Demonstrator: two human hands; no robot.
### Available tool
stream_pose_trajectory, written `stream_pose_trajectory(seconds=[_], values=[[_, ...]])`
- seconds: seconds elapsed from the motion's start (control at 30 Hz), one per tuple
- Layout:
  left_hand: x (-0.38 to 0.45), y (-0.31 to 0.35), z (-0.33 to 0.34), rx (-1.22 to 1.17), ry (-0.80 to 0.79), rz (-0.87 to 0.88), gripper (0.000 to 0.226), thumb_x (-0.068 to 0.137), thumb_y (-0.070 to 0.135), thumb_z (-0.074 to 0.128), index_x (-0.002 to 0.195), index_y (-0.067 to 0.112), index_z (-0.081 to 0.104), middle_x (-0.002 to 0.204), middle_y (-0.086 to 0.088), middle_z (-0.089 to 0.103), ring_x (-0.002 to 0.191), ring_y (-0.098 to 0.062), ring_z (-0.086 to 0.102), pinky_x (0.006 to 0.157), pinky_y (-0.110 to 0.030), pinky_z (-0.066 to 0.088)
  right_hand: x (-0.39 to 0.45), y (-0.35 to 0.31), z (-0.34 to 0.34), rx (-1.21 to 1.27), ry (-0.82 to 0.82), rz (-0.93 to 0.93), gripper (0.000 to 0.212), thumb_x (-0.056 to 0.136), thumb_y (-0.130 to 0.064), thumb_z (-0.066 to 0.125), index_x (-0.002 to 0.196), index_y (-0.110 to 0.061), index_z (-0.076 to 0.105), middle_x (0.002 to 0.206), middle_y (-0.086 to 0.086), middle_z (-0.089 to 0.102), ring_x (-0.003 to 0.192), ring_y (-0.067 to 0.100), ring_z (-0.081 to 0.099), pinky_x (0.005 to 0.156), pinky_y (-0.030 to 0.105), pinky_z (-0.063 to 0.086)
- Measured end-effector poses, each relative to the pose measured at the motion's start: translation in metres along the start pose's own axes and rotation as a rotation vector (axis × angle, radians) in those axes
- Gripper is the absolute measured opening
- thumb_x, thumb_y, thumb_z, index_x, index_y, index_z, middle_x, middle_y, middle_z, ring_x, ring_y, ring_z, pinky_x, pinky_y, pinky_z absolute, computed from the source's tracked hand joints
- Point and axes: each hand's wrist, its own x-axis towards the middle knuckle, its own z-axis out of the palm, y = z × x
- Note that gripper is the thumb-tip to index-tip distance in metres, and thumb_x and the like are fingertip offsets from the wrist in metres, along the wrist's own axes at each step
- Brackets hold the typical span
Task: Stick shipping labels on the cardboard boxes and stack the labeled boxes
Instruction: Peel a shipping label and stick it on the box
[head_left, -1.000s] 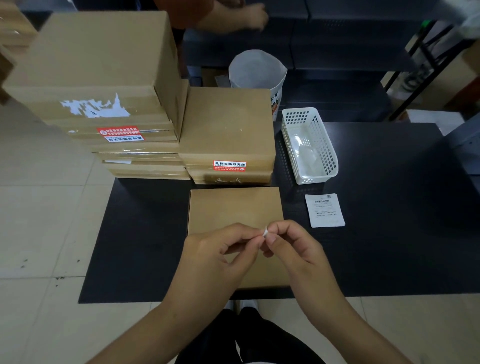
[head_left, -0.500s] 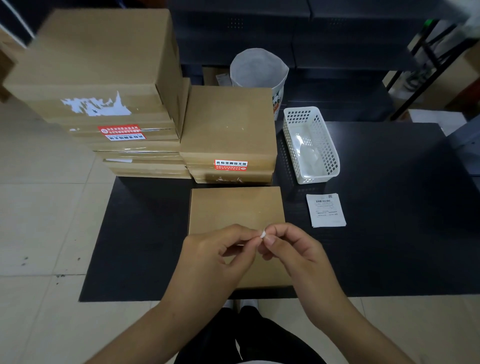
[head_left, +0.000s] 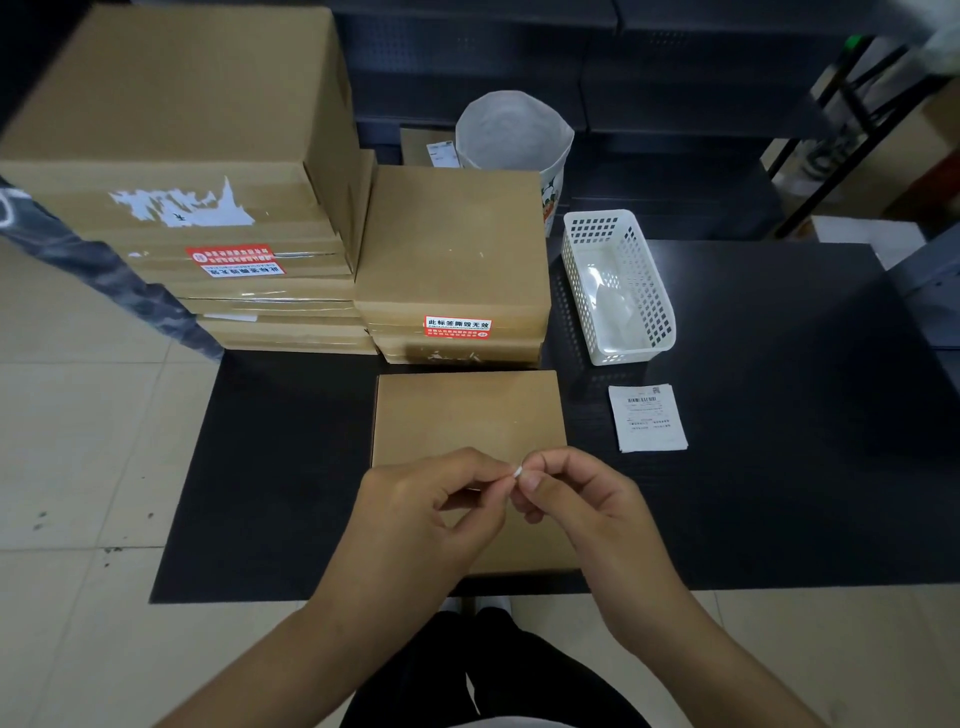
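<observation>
A flat cardboard box (head_left: 467, 415) lies on the black table in front of me. Above its near half, my left hand (head_left: 421, 512) and my right hand (head_left: 576, 499) meet fingertip to fingertip and both pinch a small white label (head_left: 518, 472), seen edge-on. A short stack of cardboard boxes (head_left: 452, 260) with a red sticker on its front stands just behind. A taller stack of boxes (head_left: 192, 171) stands at the back left. Several shipping labels (head_left: 648, 418) lie in a small pile on the table to the right.
A white perforated plastic basket (head_left: 618, 286) sits at the back right of the black table (head_left: 779, 415). A white bin (head_left: 514, 135) stands behind the short stack. A person's patterned trouser leg (head_left: 104, 280) shows at the left. Tiled floor surrounds the table.
My hands stay together on the small label. Another person's arm at the top has left the view, and a patterned leg has appeared at the left.
</observation>
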Motion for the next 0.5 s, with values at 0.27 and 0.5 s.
stream_pose_trajectory(seconds=[0.27,0.5], values=[[0.003,-0.005,-0.005,-0.042,-0.072,-0.069,0.009,0.085,0.01,0.068,0.087,0.017,0.073,0.076,0.015,0.069,0.076,-0.001,0.067,0.07,-0.009,0.05,0.0,0.003,0.001,-0.269,-0.017,-0.136,0.023,0.089,-0.008,0.064,0.07,-0.022,0.065,0.07,-0.01,0.06,0.069,0.001,0.052,0.067,0.014,0.042],[0.009,-0.011,-0.011,-0.007,-0.143,-0.032,0.005,0.083,0.013,0.069,0.084,0.013,0.074,0.074,0.011,0.071,0.074,-0.001,0.068,0.071,-0.01,0.052,0.001,0.004,0.0,-0.554,-0.031,-0.307,0.01,0.083,-0.026,0.057,0.076,-0.021,0.062,0.076,-0.011,0.057,0.073,0.006,0.054,0.066,0.009,0.039]])
